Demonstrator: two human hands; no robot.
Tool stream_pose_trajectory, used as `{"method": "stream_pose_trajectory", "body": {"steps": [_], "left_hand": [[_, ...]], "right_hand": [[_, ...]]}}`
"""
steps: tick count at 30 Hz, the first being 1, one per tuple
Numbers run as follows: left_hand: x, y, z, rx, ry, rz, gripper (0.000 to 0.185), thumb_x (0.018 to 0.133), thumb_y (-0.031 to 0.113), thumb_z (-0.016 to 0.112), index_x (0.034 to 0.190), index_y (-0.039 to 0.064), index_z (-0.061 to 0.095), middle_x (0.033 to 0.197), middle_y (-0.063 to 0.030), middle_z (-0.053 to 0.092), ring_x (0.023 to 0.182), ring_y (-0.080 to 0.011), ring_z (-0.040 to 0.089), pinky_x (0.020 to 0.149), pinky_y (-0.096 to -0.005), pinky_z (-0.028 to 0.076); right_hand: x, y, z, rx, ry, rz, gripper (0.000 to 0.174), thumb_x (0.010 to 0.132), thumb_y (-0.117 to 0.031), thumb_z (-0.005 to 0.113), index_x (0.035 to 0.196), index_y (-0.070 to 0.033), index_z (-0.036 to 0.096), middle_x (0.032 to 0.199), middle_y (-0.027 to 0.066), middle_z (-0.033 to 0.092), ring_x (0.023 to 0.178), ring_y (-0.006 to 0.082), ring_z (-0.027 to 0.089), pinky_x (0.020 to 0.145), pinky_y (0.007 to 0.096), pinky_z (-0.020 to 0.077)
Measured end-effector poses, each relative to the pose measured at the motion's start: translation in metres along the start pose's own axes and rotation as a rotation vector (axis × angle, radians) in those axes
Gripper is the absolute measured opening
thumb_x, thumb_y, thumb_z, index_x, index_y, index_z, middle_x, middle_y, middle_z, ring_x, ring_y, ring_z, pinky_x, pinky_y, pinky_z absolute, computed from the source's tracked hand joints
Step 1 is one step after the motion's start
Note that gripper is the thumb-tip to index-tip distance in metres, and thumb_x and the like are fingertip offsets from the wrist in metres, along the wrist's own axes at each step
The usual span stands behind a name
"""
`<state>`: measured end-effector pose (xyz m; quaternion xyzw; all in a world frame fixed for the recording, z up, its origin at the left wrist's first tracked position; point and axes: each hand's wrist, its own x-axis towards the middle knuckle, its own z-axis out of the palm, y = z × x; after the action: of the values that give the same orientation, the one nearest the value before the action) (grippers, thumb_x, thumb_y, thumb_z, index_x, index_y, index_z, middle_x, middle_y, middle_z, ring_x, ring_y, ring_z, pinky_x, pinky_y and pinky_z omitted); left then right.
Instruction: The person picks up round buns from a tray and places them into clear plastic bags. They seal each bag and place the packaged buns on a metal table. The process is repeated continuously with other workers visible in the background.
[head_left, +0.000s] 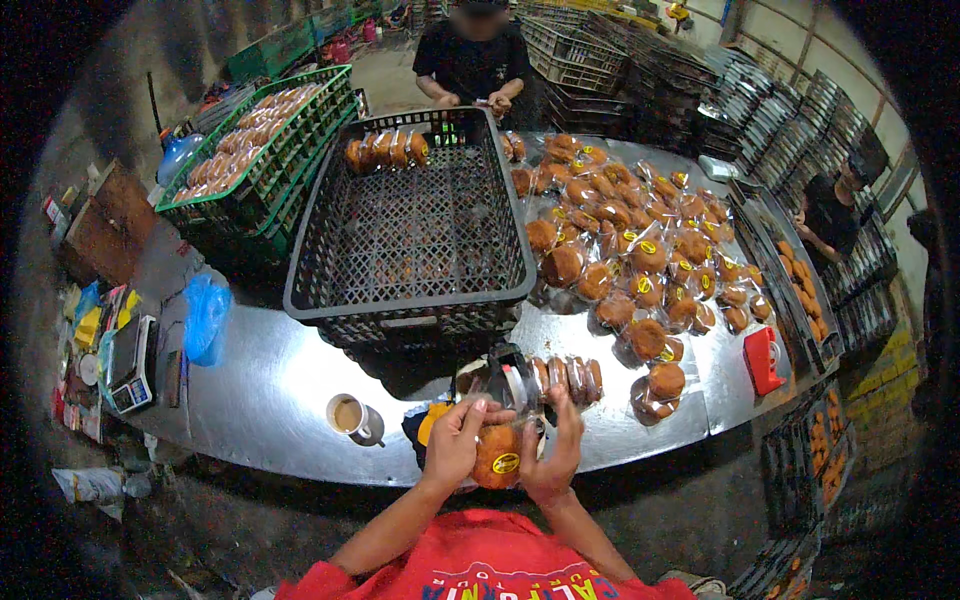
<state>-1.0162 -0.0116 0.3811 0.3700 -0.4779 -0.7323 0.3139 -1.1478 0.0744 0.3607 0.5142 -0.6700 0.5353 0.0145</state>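
Between my two hands is a round brown bun in a clear plastic bag (495, 450), a yellow sticker on its front. My left hand (452, 444) grips the bag on its left side, thumb and fingers near the gathered top. On the other side my right hand (553, 454) pinches the bag with its thumb, its fingers raised. Just beyond my fingertips stands a tape dispenser (512, 379), partly hidden by the hands. Beside it lies a row of bagged buns (570, 377). A black and yellow item (424, 429) is partly covered by my left hand.
A black plastic crate (409, 306) holds one row of bagged buns. Many loose bagged buns (630, 225) cover the metal table's (255, 405) right side. A coffee cup (349, 416), blue bag (206, 319), scale (131, 367) and red dispenser (761, 360) stand around. A co-worker (472, 64) is opposite.
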Motion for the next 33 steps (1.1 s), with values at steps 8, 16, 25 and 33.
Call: {"method": "stream_pose_trajectory", "body": {"steps": [8,16,25,33], "left_hand": [[-0.009,0.011,-0.004,0.727,0.292,0.891,0.032,0.100,0.025,0.065,0.122,0.002,0.068,0.131,-0.0182,0.064,0.122,-0.0308,0.060,0.104,-0.0454,0.045],[-0.024,0.001,-0.025,0.525,-0.170,0.169,0.027,0.089,0.023,0.080,0.103,0.001,0.075,0.095,-0.0077,0.076,0.085,-0.0118,0.070,0.078,-0.0285,0.055],[-0.019,-0.021,-0.032,0.112,-0.163,0.230,0.011,0.094,0.012,0.074,0.097,0.001,0.075,0.103,-0.0028,0.070,0.100,-0.0117,0.064,0.091,-0.0274,0.050],[-0.014,-0.036,-0.029,-0.049,-0.217,-0.407,0.020,0.100,0.023,0.069,0.107,0.004,0.072,0.098,-0.0048,0.070,0.093,-0.0113,0.064,0.083,-0.0254,0.051]], "right_hand": [[-0.008,-0.029,0.002,0.831,-0.238,0.858,0.023,0.102,-0.013,0.064,0.118,0.001,0.071,0.125,0.0098,0.069,0.115,0.0174,0.064,0.100,0.0309,0.0498],[0.012,-0.009,-0.017,0.912,-0.256,0.458,0.029,0.100,-0.013,0.066,0.126,0.000,0.067,0.145,0.0168,0.053,0.132,0.0236,0.054,0.105,0.0352,0.0475],[0.010,-0.021,-0.023,-0.004,-0.328,-0.069,0.019,0.091,-0.016,0.076,0.103,-0.003,0.071,0.088,0.0128,0.070,0.079,0.0237,0.068,0.069,0.0356,0.0519],[-0.025,-0.019,-0.019,-0.197,-0.326,0.284,0.015,0.093,-0.017,0.072,0.090,-0.002,0.070,0.077,0.0149,0.065,0.072,0.0322,0.066,0.067,0.0390,0.0515]]}}
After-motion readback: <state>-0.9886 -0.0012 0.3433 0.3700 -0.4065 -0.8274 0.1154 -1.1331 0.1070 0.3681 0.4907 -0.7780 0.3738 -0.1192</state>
